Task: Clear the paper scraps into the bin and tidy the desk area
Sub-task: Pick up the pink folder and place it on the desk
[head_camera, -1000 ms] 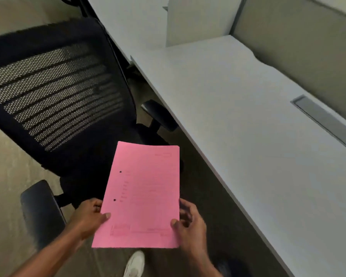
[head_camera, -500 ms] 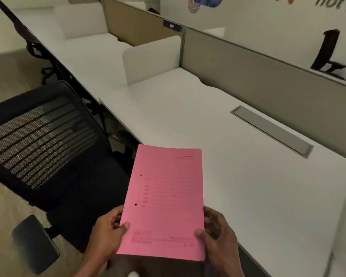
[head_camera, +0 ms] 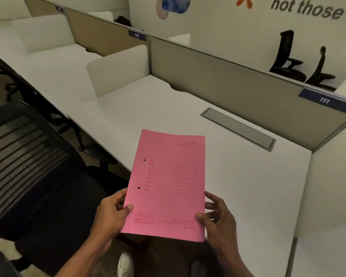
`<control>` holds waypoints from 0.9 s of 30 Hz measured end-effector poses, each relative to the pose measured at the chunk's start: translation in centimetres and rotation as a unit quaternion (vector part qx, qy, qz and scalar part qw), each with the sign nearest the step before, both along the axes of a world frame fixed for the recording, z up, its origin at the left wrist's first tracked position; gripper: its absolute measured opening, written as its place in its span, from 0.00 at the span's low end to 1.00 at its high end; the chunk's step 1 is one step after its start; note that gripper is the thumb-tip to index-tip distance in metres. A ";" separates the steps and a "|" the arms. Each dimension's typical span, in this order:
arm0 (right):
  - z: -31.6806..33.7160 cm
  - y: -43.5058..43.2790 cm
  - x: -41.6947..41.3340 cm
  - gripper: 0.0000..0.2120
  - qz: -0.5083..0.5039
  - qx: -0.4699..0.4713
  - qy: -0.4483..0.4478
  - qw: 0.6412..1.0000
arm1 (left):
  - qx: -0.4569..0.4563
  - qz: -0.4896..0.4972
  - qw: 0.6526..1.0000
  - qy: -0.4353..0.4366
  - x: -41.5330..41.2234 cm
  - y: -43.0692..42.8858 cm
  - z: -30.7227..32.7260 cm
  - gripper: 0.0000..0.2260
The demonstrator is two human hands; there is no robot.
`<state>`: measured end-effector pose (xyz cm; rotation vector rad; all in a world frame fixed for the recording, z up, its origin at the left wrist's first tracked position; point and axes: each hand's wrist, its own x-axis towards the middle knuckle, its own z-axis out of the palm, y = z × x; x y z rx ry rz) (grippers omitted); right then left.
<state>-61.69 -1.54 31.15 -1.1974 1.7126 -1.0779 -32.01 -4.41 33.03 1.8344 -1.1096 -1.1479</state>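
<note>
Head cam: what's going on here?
A person stands at a white office desk holding a pink punched paper folder in both hands: left hand on its lower left edge, right hand on its lower right corner. The folder hangs over the desk's front edge. A black mesh chair stands left. No scraps or bin in view.

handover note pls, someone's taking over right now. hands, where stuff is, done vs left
Left hand: gripping the pink folder at its lower left edge, thumb on top.
Right hand: gripping the folder's lower right edge.
Folder: held over the near edge of the white desk, partly above the desktop, not set down.
Black mesh chair: left of the desk, pulled out.
Done: no scraps visible on the desktop.
Left: place the folder. No bin in view, so scrap disposal can't be confirmed.
</note>
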 end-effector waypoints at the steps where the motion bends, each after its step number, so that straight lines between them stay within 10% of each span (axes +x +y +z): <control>1: 0.0 -0.7 0.1 0.29 -0.004 -0.003 0.005 1.000 | -0.002 -0.006 1.000 -0.003 0.2 -0.9 0.0 0.24; 27: 0.8 -20.2 10.6 0.32 -0.119 -0.007 0.001 0.993 | -0.027 -0.133 0.991 -0.013 9.0 -28.1 -1.4 0.24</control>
